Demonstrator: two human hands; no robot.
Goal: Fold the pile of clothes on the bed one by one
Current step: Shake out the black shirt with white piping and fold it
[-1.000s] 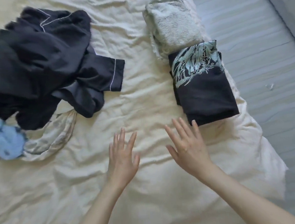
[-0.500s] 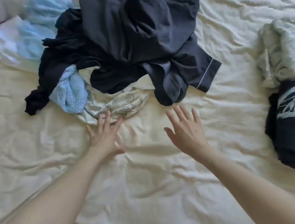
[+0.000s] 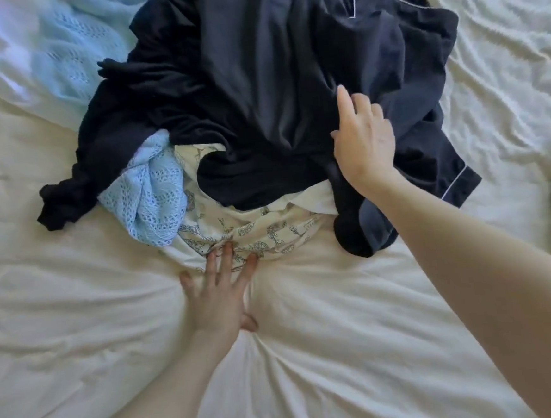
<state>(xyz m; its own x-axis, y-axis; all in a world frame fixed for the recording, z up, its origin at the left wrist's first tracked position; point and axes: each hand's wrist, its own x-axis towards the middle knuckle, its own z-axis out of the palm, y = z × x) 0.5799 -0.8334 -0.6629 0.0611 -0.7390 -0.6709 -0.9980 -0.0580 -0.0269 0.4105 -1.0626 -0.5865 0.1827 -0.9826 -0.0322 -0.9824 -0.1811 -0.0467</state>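
Head view: my left hand (image 3: 219, 290) lies flat, fingers straight, fingertips (image 3: 227, 247) touching the near edge of the cream printed garment (image 3: 262, 229); nothing gripped. My right hand (image 3: 363, 142) rests with fingers extended on the dark navy piped garment (image 3: 338, 55) atop the pile; also released, no pinch visible. Pile sits mid-bed, far of both hands: navy piece on top, black garment (image 3: 159, 96) to its left, light blue knit (image 3: 149, 199) at near left, cream print pinned underneath. White bed sheet (image 3: 310, 338) around. Judgement: all limp, light, clingy cloth; the navy top piece is free to lift, best pinched at the piped cuff (image 3: 456, 181) or a collar edge. Pulling the cream piece first would likely drag the pile.
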